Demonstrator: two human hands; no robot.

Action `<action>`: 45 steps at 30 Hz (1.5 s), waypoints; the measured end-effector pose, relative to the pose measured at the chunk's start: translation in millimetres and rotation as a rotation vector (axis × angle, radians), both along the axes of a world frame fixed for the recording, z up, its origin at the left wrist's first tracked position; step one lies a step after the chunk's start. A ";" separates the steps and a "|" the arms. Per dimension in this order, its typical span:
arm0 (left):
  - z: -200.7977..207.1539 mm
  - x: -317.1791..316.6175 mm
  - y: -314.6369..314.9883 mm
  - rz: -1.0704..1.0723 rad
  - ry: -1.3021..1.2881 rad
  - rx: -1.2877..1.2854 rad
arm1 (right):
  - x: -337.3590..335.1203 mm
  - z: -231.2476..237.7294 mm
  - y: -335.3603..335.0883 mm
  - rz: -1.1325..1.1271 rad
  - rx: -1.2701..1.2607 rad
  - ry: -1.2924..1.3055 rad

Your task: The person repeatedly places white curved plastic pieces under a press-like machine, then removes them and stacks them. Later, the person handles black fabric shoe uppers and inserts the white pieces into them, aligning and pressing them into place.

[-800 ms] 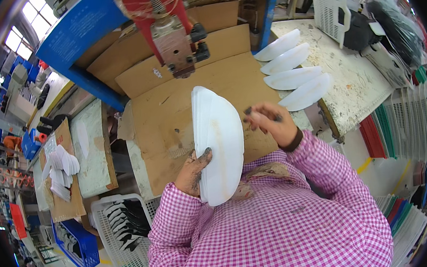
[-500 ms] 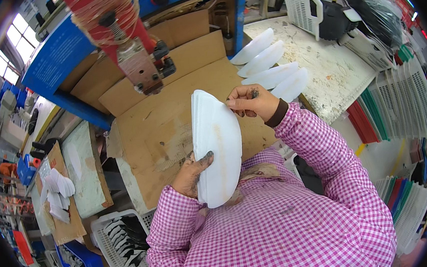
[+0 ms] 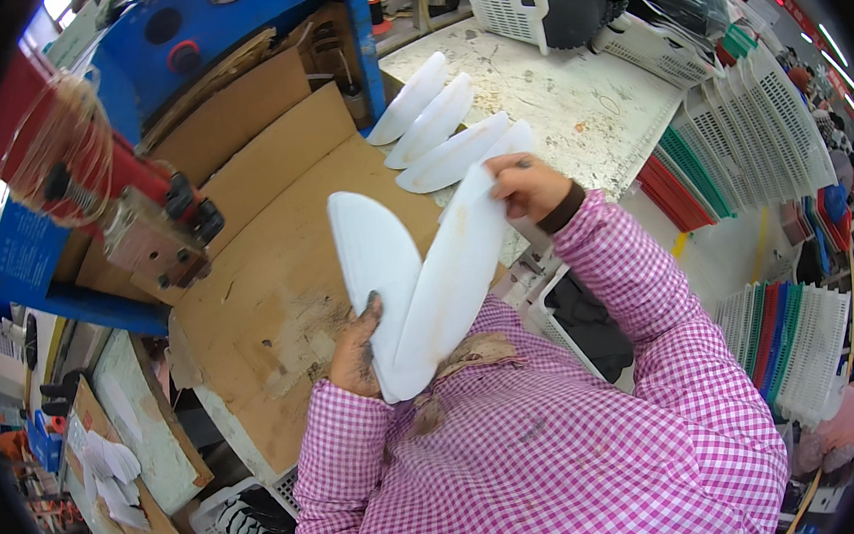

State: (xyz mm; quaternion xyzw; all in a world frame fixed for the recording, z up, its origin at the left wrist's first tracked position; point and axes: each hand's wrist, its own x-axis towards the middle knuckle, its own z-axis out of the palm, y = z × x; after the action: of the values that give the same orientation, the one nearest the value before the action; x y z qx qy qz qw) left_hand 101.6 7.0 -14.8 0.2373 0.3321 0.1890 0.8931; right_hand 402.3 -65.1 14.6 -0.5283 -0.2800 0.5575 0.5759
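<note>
A stack of thin white half-oval sheets (image 3: pixel 374 253) stands in my left hand (image 3: pixel 356 351), whose thumb presses on its face near the lower end. My right hand (image 3: pixel 533 186) pinches the upper tip of one white sheet (image 3: pixel 458 256). That sheet fans out to the right, while its lower end still meets the stack near my left hand. Beyond, several similar white pieces (image 3: pixel 436 121) lie spread and partly overlapping near the worktable's left edge. The stack is held above a cardboard-covered work surface (image 3: pixel 263 290).
At left, a red machine arm (image 3: pixel 102 157) with a metal head (image 3: pixel 156 238) overhangs the cardboard, before a blue machine frame (image 3: pixel 228 32). A scuffed white worktable (image 3: pixel 583 84) stands beyond my right hand. Crates of dark pieces (image 3: pixel 257 526) and stacked plastic baskets (image 3: pixel 762 130) flank me.
My right hand has drawn one sheet away from the stack to the right, opening a V between them. The view has turned right, so the machine appears further left.
</note>
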 end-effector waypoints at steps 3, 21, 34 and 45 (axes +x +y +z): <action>-7.8 -9.1 7.3 0.063 -0.015 -0.043 | 56.9 -10.5 -27.8 -0.215 -0.123 -0.049; -18.8 -60.8 32.1 0.274 -0.097 -0.002 | 125.3 -70.5 -55.5 -0.376 -0.335 -0.907; -19.4 -123.4 11.0 0.161 -0.041 -0.041 | 106.2 -45.8 -58.8 -0.589 -0.117 -1.382; 25.5 -49.6 88.6 0.256 -0.117 0.068 | 56.3 -19.2 -23.9 -0.387 0.073 -1.446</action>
State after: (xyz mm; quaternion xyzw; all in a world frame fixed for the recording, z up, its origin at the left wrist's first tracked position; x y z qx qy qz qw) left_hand 52.0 95.6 10.7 0.2120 0.3004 0.3260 0.8709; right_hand 458.6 -89.0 -4.6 -0.7833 -0.5091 -0.0498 0.3532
